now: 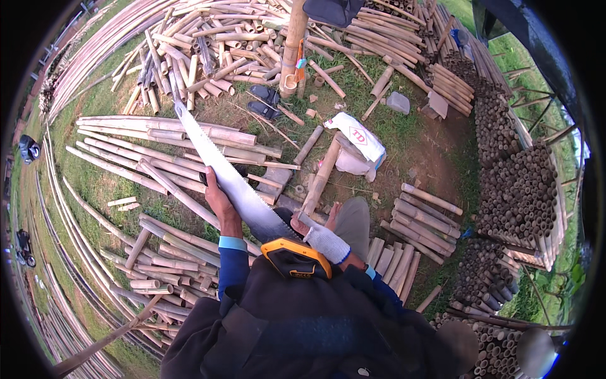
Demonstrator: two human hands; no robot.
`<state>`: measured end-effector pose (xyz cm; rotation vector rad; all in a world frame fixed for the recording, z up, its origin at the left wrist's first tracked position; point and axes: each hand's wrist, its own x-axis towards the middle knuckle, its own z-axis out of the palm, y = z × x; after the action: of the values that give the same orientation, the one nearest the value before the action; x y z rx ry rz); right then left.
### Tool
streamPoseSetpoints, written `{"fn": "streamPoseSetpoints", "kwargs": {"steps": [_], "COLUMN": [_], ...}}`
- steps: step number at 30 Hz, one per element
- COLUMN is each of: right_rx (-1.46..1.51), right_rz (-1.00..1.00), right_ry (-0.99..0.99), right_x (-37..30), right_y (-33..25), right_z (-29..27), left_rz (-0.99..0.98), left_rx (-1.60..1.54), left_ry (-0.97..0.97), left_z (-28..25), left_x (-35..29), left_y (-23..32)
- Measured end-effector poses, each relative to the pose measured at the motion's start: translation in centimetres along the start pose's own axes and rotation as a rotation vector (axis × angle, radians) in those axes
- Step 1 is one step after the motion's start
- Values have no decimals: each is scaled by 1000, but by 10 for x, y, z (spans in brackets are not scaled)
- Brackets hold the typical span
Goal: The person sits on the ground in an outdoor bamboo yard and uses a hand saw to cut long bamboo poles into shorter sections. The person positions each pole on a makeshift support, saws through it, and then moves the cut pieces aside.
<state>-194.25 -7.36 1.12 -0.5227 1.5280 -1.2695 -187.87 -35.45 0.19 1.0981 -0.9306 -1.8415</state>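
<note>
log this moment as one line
left hand: bare, at untoothed edge of saw blade | right hand: white-gloved, near yellow-black saw handle, hold unclear | nearby: bamboo piece, white bag

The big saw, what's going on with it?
A person has a large saw slanting away from them, its yellow-and-black handle close to their body. The bare left hand is at the blade's back edge. The gloved right hand is by the toothed side, near the handle; what it grips is hard to tell. Cut bamboo lies in piles around them.
</note>
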Motion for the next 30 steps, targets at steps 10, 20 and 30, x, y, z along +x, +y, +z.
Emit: {"fn": "streamPoseSetpoints", "kwargs": {"steps": [10,20,30], "right_rx": [-294,603,1036], "right_rz": [83,313,224], "right_ry": [-56,175,352], "right_x": [148,311,467], "right_y": [-17,-27,-40], "right_z": [-247,-506,-575], "left_rz": [368,496,507], "left_rx": [-188,-268,-209], "left_ry": [446,868,1024], "left_z": [77,119,120], "left_x": [32,-8,-81], "left_y": [-43,-85,-133]}}
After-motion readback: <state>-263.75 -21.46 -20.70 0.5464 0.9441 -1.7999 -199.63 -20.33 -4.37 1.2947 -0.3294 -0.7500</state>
